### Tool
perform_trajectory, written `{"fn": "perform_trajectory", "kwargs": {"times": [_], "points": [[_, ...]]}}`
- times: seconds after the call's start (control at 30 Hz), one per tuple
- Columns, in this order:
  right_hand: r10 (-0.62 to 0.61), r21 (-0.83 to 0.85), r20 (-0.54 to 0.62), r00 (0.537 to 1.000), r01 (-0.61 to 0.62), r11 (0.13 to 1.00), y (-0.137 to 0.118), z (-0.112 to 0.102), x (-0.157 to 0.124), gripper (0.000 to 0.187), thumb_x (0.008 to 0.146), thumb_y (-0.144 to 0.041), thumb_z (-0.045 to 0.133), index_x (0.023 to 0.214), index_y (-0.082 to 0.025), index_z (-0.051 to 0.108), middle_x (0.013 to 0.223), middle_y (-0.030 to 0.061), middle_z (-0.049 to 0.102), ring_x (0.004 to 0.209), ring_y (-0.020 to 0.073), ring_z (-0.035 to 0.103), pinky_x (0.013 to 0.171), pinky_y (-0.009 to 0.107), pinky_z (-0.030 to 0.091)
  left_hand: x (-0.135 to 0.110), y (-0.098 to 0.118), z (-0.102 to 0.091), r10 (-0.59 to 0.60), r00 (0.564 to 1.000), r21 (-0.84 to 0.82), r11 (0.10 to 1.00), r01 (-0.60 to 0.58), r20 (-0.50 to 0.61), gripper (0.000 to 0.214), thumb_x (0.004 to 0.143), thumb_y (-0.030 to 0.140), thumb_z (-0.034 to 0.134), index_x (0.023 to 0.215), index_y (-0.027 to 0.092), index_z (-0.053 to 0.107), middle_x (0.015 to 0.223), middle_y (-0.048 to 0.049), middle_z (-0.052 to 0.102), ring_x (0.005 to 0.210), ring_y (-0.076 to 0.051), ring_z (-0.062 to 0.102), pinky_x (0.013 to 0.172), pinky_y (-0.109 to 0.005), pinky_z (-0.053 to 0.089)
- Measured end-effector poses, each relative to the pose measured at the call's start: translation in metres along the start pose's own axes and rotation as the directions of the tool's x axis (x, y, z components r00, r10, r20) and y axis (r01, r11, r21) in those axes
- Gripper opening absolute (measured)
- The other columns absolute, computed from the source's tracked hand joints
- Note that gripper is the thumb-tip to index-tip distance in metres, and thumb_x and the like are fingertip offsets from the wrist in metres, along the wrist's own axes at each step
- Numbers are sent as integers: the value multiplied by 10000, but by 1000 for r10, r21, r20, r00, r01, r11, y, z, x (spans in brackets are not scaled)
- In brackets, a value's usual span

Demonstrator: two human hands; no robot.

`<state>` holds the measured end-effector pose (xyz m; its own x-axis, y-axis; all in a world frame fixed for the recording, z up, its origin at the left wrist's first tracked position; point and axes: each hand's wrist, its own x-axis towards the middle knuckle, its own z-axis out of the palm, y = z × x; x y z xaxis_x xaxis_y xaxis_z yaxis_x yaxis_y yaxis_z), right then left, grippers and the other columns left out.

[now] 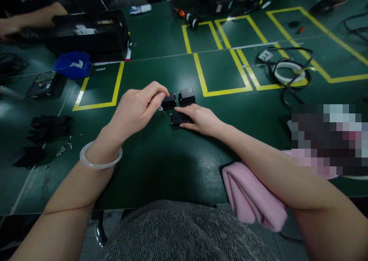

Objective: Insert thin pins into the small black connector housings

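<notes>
My left hand is closed round the handle of a thin screwdriver, whose shaft slants down to the left end of a small black block. With finger and thumb my right hand grips that block against the table. Just behind it lie two similar black blocks, one partly hidden by my left fingers and the other to its right. Small bright screw-like dots show at the blocks' ends.
Loose screws and black parts lie at left, near a blue bin and a long black housing. A coiled cable lies at right; a pink cloth hangs over the front edge. Other people's arms show across the table.
</notes>
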<state>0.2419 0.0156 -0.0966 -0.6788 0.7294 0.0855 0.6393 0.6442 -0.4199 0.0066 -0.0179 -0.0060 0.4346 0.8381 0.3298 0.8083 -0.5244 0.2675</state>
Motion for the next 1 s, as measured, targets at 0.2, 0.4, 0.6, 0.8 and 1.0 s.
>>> {"fn": "perform_trajectory", "kwargs": {"times": [0.2,0.4,0.6,0.8,1.0], "points": [[22,-3,31,999,-22,1000,-3,-2,1,639,1005,-278,717,1608,-162,539,1460,171,709,1313,341,649,1052,466,549,-1,0,-6,-2,997,-68,998,7,76,281,1045,294,424,1097,213,688,787,-7,680,628,-157,596,623,-314,402],[33,-5,36,999,-33,999,-4,-4,-1,643,1002,-271,723,1609,-163,539,1460,175,708,1317,351,650,1043,474,554,0,1,-9,-23,993,-45,999,29,114,325,1049,317,408,1194,191,670,818,-20,681,636,-163,591,629,-313,416],[12,10,10,1000,-12,1000,-1,-2,-1,621,1000,-289,719,1590,-177,560,1436,161,723,1296,340,658,1044,467,553,1,-1,-8,-35,996,-21,999,37,88,310,1064,351,443,1162,204,698,758,-7,674,575,-151,562,577,-307,378],[7,6,14,1000,-7,1000,-2,-2,0,629,1006,-291,712,1600,-165,547,1434,170,722,1295,344,655,1042,471,550,2,-1,-8,-10,998,-1,1000,10,60,289,1056,342,442,1070,204,695,907,-52,753,787,-194,683,682,-318,448],[28,-2,39,999,-28,1000,-4,-4,0,640,1005,-274,718,1608,-157,539,1444,175,714,1311,346,650,1050,464,546,2,1,-6,-30,997,33,999,28,70,309,1054,330,443,1131,206,715,882,-47,755,748,-190,674,659,-314,430]]}}
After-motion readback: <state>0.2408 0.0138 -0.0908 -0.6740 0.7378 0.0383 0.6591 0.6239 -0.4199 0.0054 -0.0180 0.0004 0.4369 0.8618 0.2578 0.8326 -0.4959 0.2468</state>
